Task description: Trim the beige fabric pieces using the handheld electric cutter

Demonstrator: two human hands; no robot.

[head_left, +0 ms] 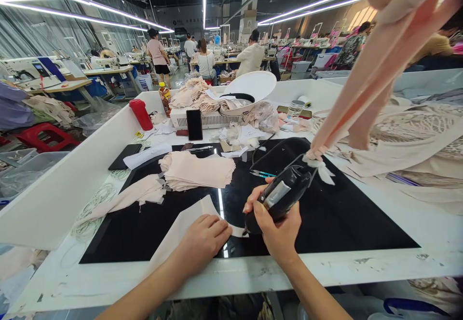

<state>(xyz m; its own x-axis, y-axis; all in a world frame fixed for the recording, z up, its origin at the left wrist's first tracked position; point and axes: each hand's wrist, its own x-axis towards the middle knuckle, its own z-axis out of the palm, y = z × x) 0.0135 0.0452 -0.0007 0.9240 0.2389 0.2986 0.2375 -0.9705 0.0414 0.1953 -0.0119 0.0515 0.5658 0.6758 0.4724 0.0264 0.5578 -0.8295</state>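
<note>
My left hand lies flat on a pale pink piece of fabric, fingers together and pressing it down. A narrow end of this piece reaches to the right, under the tip of a black handheld electric cutter. My right hand is wrapped round the cutter's body, which is tilted with its tip down at the fabric. A pink cloth strip knotted to the cutter runs up to the upper right. Behind my left hand lies a stack of pale pink fabric pieces.
Under the work lies a black glossy board on a white table with raised walls. Farther back are a phone, a red bottle and a white basket with fabric. Teal-handled tweezers lie behind the cutter. Fabric heaps fill the right.
</note>
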